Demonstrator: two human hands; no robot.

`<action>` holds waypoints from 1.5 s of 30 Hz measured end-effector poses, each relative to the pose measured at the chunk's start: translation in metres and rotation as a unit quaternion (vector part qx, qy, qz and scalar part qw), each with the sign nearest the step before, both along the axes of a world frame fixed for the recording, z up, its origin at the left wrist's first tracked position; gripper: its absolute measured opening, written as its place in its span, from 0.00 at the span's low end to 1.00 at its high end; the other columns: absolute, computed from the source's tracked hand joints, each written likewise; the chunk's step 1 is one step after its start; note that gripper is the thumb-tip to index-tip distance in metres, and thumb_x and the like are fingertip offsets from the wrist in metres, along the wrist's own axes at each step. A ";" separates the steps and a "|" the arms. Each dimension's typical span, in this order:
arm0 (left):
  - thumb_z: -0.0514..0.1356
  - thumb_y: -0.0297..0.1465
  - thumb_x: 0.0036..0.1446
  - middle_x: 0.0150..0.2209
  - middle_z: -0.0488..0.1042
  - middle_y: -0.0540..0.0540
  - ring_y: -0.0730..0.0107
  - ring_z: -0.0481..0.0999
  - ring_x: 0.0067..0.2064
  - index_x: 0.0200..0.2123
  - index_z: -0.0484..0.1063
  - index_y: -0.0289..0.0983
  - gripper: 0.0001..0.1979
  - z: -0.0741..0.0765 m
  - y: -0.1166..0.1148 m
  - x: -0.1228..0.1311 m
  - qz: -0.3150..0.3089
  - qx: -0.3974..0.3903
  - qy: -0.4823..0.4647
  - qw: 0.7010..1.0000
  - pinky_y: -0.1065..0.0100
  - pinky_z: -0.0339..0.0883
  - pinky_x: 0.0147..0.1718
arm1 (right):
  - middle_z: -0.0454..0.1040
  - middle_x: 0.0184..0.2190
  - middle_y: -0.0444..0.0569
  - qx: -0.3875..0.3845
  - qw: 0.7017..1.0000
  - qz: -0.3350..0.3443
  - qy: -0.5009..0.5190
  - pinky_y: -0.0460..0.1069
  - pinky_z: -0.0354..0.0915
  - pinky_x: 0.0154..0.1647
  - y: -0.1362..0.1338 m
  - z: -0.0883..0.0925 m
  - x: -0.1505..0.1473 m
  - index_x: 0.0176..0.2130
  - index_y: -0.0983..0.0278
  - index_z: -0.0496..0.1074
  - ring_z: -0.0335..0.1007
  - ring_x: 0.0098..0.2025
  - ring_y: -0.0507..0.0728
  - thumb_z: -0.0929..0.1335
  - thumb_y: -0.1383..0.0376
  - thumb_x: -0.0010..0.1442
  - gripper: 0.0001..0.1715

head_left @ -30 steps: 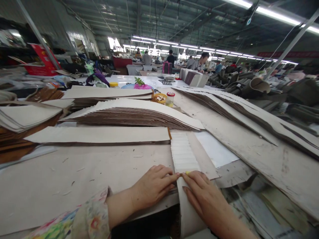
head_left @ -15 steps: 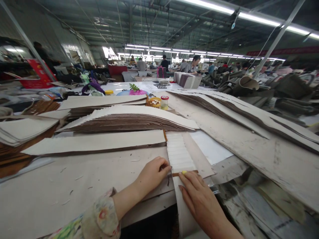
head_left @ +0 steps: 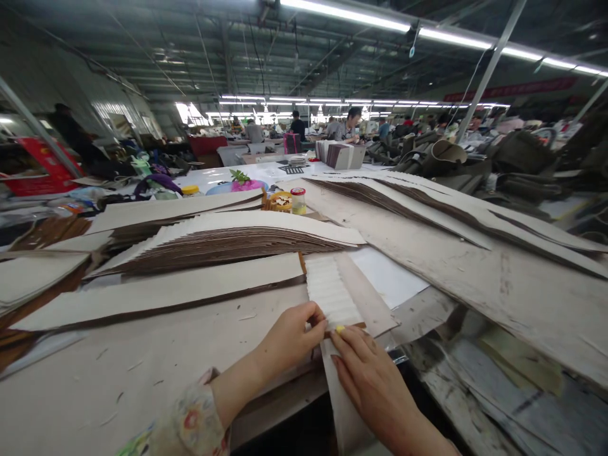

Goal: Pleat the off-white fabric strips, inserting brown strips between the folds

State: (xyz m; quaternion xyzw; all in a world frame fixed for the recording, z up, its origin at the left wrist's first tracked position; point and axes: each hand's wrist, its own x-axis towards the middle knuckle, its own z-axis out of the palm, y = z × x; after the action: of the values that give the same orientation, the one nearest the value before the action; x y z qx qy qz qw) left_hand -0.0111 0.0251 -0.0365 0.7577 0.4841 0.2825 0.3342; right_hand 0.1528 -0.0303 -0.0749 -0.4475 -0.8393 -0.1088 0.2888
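Note:
My left hand [head_left: 291, 334] is closed, thumb and index finger pinched at the left end of a narrow brown edge [head_left: 360, 325] on a white strip [head_left: 338, 386]. This strip hangs down over the table's front. My right hand [head_left: 375, 373] lies on the strip, fingers stretched out and flat, fingertips at the brown edge. Something small and yellow [head_left: 339, 329] shows at its fingertip; I cannot tell what it is. Beyond both hands, overlapping white strips [head_left: 327, 285] form a stepped row. A long white strip with a brown end [head_left: 190, 288] lies to the left.
A fanned stack of white, brown-backed strips [head_left: 228, 237] lies behind. More fanned strips [head_left: 408, 206] rest on a long board [head_left: 475, 278] at right. A red-lidded jar [head_left: 298, 201] and a yellow tub [head_left: 280, 202] stand at the back. People work farther off.
My left hand has closed its thumb and finger at the strip's edge. My right hand stays on the strip. The view has shifted slightly to the right.

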 end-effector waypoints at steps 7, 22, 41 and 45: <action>0.52 0.41 0.51 0.21 0.61 0.55 0.78 0.58 0.21 0.29 0.61 0.35 0.14 0.012 0.017 0.000 -0.031 -0.179 -0.059 0.982 0.75 0.52 0.19 | 0.71 0.43 0.55 0.018 0.999 -0.004 0.037 0.55 0.65 0.46 -0.001 -0.001 -0.001 0.48 0.68 0.67 0.65 0.47 0.59 0.58 0.67 0.61 0.18; 0.54 0.21 0.42 0.36 0.72 0.47 0.66 0.70 0.38 0.41 0.69 0.35 0.19 0.018 0.035 0.048 -0.117 -0.045 0.125 0.984 0.67 0.63 0.40 | 0.71 0.39 0.53 -0.019 0.993 0.020 0.111 0.54 0.66 0.46 -0.001 0.004 0.001 0.41 0.68 0.69 0.65 0.44 0.59 0.61 0.70 0.57 0.12; 0.50 0.22 0.53 0.35 0.69 0.45 0.64 0.68 0.40 0.35 0.71 0.36 0.12 0.026 0.020 0.053 -0.191 0.127 0.290 0.929 0.66 0.62 0.41 | 0.71 0.38 0.52 -0.022 0.988 0.029 0.148 0.54 0.65 0.47 -0.002 0.003 0.003 0.40 0.67 0.69 0.65 0.45 0.59 0.61 0.69 0.57 0.11; 0.51 0.23 0.54 0.33 0.68 0.44 0.63 0.67 0.37 0.34 0.71 0.35 0.10 0.028 0.018 0.057 -0.203 0.137 0.319 0.916 0.65 0.62 0.38 | 0.72 0.38 0.52 -0.015 0.987 0.034 0.154 0.54 0.65 0.47 -0.001 0.002 0.003 0.39 0.67 0.69 0.65 0.44 0.59 0.62 0.69 0.58 0.10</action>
State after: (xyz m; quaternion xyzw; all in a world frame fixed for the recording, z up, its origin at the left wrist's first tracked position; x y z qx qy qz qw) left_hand 0.0456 0.0426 -0.0083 0.9279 0.3574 0.0154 0.1050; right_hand 0.1562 -0.0312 -0.0733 -0.4342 -0.8012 -0.0163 0.4114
